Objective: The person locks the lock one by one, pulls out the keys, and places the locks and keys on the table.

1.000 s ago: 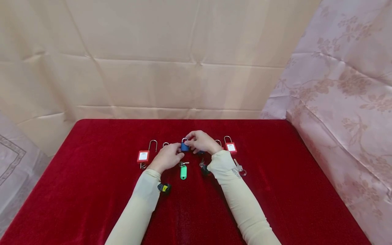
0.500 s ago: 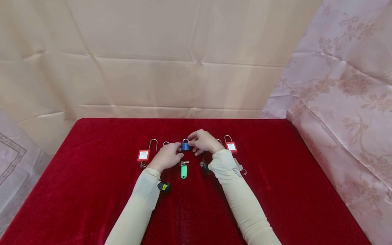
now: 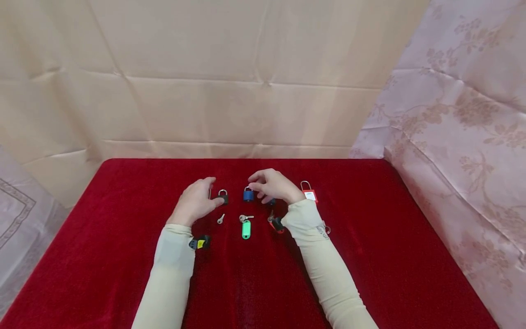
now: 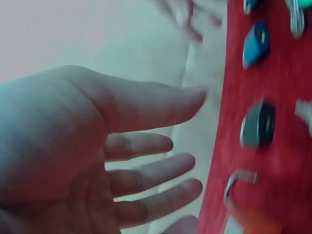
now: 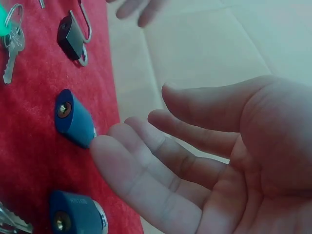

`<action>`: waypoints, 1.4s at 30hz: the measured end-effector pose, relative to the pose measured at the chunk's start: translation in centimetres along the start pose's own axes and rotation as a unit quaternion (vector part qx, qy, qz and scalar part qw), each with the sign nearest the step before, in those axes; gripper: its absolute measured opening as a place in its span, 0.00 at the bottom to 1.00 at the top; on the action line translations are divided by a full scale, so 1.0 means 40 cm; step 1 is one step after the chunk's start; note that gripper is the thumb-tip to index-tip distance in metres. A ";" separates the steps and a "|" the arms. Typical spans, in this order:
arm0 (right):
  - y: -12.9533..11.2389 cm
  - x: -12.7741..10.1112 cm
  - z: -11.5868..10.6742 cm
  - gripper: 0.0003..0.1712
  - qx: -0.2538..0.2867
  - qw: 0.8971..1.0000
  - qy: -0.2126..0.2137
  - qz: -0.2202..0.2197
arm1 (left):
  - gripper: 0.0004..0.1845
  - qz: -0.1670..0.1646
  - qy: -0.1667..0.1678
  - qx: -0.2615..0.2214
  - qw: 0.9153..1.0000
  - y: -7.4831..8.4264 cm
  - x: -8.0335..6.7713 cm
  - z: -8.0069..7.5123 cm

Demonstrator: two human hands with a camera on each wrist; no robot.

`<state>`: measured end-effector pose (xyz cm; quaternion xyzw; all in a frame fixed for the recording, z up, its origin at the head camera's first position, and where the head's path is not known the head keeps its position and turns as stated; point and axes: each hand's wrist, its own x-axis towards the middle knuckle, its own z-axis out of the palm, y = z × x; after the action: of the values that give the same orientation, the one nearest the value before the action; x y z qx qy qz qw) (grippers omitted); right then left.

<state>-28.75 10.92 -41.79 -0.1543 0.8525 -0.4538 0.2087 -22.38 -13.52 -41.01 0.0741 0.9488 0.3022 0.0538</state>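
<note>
A blue padlock (image 3: 248, 195) lies on the red cloth, its shackle beside the fingertips of my right hand (image 3: 276, 186). The right wrist view shows that hand's thumb and fingers apart, holding nothing. Beneath the hand is a second blue padlock (image 5: 78, 213), partly covered in the head view. My left hand (image 3: 194, 201) hovers over the left part of the row, its fingers extended and nothing in them. Near its thumb lies a black padlock (image 3: 222, 198). Below the left hand, the left wrist view catches a blurred red padlock (image 4: 253, 222), which the hand hides from the head camera.
Another red padlock (image 3: 310, 195) with a tall shackle lies at right. Nearer me are a small key (image 3: 221, 218), a key with a green tag (image 3: 246, 230) and further keys (image 3: 270, 218) by the right wrist. A beige curtain (image 3: 205, 91) hangs behind the table (image 3: 246, 292).
My left hand has left the blue padlock and moved left, uncovering the black padlock and small key. The right hand has lifted slightly away from the blue padlock, which stays on the cloth.
</note>
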 end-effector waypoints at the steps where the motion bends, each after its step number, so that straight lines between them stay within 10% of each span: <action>1: -0.002 0.000 0.000 0.21 0.000 1.000 -0.001 -0.001 | 0.38 -0.009 -0.003 0.001 1.000 -0.016 -0.003 -0.008; 13: -0.011 0.005 0.003 0.22 0.000 1.000 -0.011 -0.004 | 0.45 -0.118 -0.071 -0.026 0.990 -0.125 -0.026 -0.043; 25: -0.024 0.013 0.011 0.21 -0.005 1.000 -0.019 -0.012 | 0.25 -0.135 -0.068 -0.024 0.988 -0.135 -0.037 -0.061; 42: -0.007 0.001 0.019 0.21 -0.007 1.000 -0.024 -0.009 | 0.23 -0.121 -0.078 -0.075 0.987 -0.121 -0.027 -0.035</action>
<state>-28.39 10.20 -41.95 -0.1742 0.8488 -0.4462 0.2240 -22.05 -18.41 -42.65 -0.0218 0.9183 0.3572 0.1694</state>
